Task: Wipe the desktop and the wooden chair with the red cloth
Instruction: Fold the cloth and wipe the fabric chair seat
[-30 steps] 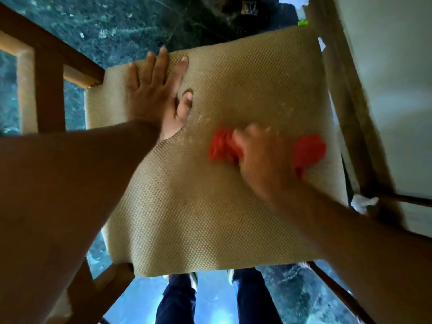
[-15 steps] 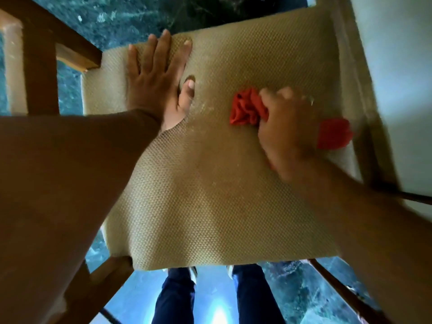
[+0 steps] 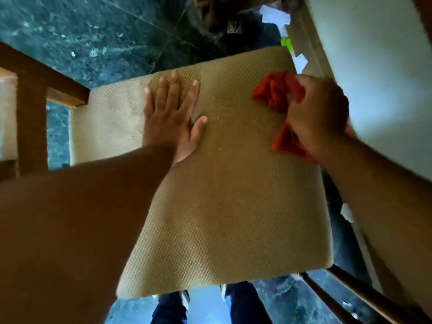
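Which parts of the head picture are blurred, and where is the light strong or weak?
Head view: the right hand and red cloth are motion-blurred; the left hand, flat on the seat cushion, is sharper; the near forearms are dark; the pale surface at right is brightly lit; wide-angle bending shows at the edges.

Seat cushion (image 3: 224, 183) under left hand (image 3: 170, 118): coarse woven tan fabric, matt, pale specks near thumb. Red cloth (image 3: 275, 92) bunched in right hand (image 3: 318, 113): soft, fuzzy, matt. Chair frame (image 3: 30, 108) left of left hand: brown wood, smooth, slight sheen. Floor (image 3: 93, 31) beyond hands: dark green marbled stone, glossy.
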### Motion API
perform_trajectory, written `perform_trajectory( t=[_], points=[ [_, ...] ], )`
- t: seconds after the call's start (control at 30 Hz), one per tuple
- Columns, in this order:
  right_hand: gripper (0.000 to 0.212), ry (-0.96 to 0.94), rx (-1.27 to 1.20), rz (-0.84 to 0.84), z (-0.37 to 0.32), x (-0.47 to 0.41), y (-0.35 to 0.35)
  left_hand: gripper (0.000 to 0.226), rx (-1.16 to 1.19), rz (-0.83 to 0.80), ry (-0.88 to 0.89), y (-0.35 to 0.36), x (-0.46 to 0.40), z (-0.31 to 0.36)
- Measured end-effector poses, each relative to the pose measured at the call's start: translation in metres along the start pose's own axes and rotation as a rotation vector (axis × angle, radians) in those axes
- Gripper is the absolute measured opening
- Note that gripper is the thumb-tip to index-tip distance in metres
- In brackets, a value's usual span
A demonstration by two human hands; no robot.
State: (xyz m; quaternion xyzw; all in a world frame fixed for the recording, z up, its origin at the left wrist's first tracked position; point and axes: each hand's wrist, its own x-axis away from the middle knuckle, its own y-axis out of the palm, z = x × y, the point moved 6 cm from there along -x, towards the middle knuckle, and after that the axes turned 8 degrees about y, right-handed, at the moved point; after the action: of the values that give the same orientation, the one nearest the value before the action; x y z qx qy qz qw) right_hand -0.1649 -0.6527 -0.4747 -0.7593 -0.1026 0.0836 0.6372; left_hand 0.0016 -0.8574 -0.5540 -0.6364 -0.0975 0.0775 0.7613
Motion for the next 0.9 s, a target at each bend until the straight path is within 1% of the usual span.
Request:
perform_trajectory(
  t=[0.07,0.1,0.13,0.17,0.2,0.27,0.3,0.33,0.37,0.4,0.47,0.53,0.6,0.67,0.7,0.73,0.8,0.83,0.87,0.9],
  points=[
    [0.029,0.045,0.063,-0.002,-0.010,-0.009,0.020,0.071,-0.018,0.041,0.001,0.011,-0.002,-0.006],
    [0.024,0.015,0.092,-0.007,-0.013,0.008,0.029,0.071,-0.021,0.054,0.013,0.016,-0.002,-0.008],
    [0.023,-0.058,0.095,-0.033,-0.015,0.039,0.035,0.071,-0.021,0.062,0.022,0.018,-0.002,-0.009],
    [0.026,-0.155,0.088,-0.106,-0.014,0.077,0.037,0.071,-0.018,0.061,0.024,0.019,-0.001,-0.009],
    [0.031,-0.231,0.065,-0.216,-0.012,0.117,0.033,0.070,-0.014,0.054,0.020,0.017,-0.001,-0.008],
    [0.035,-0.326,-0.002,-0.439,-0.003,0.178,0.023,0.070,0.003,0.023,0.018,0.013,-0.001,-0.004],
    [0.035,-0.347,-0.020,-0.492,0.001,0.190,0.019,0.070,0.013,0.007,0.017,0.012,-0.001,-0.002],
    [0.034,-0.351,-0.017,-0.499,0.004,0.185,0.016,0.070,0.019,0.001,0.013,0.010,0.000,-0.002],
    [0.035,-0.333,-0.003,-0.471,0.005,0.168,0.017,0.070,0.021,0.004,0.006,0.010,0.001,-0.002],
    [0.037,-0.284,0.006,-0.398,0.004,0.144,0.017,0.070,0.022,0.009,0.004,0.009,0.002,-0.003],
    [0.037,-0.139,0.014,-0.143,0.003,0.074,0.016,0.069,0.030,0.037,0.005,0.011,0.000,-0.005],
    [0.031,-0.007,0.038,-0.005,-0.003,0.009,0.018,0.069,0.036,0.072,0.016,0.016,-0.002,-0.005],
    [0.026,0.037,0.057,0.034,-0.011,-0.013,0.027,0.068,0.026,0.102,0.016,0.021,-0.002,-0.007],
    [0.024,0.022,0.097,0.028,-0.012,0.011,0.034,0.067,0.020,0.107,0.011,0.020,-0.002,-0.010],
    [0.026,-0.039,0.126,-0.003,-0.009,0.042,0.038,0.067,0.012,0.091,0.005,0.018,-0.001,-0.010],
    [0.030,-0.120,0.147,-0.071,-0.008,0.079,0.038,0.067,0.002,0.071,-0.004,0.015,-0.002,-0.008],
    [0.033,-0.277,0.150,-0.312,-0.009,0.153,0.035,0.068,0.004,0.004,-0.013,0.008,-0.004,-0.002],
    [0.030,-0.333,0.129,-0.419,-0.010,0.176,0.031,0.070,0.002,-0.037,0.009,0.003,-0.003,-0.002],
    [0.026,-0.378,0.122,-0.488,-0.011,0.185,0.028,0.072,-0.010,-0.071,0.046,-0.003,-0.001,-0.006],
    [0.022,-0.424,0.128,-0.511,-0.016,0.182,0.023,0.073,-0.024,-0.092,0.086,-0.012,0.003,-0.018]
  ],
)
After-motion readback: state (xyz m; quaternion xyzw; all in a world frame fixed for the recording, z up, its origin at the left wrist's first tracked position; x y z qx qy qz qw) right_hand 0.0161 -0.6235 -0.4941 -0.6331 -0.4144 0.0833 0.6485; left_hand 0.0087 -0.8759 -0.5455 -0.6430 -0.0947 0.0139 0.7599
